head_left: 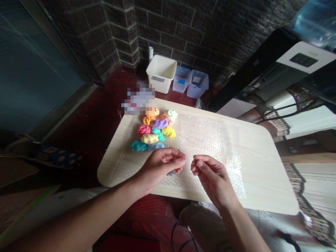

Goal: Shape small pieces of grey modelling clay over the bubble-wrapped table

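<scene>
Left hand (163, 163) and right hand (213, 175), fingers curled, grip contents unclear, over bubble wrap (207, 136) near colourful bundles (149, 139); appliance lettering (313, 53) blurred.

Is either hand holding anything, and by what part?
The left hand can't be settled: a grey thing shows just under its curled fingers, perhaps gripped, perhaps only behind them. The right hand shows nothing at its drawn-in fingertips.
</scene>
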`<state>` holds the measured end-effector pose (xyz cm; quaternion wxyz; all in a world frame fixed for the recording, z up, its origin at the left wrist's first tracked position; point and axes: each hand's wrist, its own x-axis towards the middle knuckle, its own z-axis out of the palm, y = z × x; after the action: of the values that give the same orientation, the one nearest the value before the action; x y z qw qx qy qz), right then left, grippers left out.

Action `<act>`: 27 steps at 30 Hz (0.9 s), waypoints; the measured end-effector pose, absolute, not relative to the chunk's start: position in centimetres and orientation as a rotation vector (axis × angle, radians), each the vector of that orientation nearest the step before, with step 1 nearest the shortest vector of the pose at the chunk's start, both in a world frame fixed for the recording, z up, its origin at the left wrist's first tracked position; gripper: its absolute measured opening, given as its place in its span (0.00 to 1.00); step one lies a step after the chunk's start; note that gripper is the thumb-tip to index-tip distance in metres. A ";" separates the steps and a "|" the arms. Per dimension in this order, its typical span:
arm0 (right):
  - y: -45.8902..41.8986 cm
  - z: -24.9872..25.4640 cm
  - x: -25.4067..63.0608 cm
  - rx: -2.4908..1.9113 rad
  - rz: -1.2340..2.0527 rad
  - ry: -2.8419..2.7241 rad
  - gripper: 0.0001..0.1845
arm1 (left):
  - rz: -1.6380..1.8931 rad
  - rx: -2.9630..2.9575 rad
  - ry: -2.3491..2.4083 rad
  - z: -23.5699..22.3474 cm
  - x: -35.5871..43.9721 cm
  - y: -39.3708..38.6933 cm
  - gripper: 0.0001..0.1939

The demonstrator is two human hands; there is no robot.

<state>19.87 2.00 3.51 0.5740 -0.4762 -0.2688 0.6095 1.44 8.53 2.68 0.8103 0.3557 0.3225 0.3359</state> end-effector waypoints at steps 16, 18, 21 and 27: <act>1.7 2.9 19.9 -1.163 1.284 -0.862 0.09 | 0.711 0.781 0.680 2.9 1.5 8.5 0.10; 1.5 2.7 19.9 -1.191 1.257 -0.902 0.09 | 0.711 0.793 0.687 3.0 1.5 8.4 0.09; 1.2 2.6 19.9 -1.220 1.225 -0.901 0.10 | 0.721 0.818 0.686 3.1 1.6 8.3 0.07; 1.1 3.2 19.5 -1.258 1.128 -0.987 0.05 | 0.716 0.846 0.667 3.0 1.7 8.2 0.07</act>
<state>19.53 1.10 3.17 0.5585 -0.5332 -0.4185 0.4781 1.68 8.21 3.00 0.7982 0.3940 0.3106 0.3334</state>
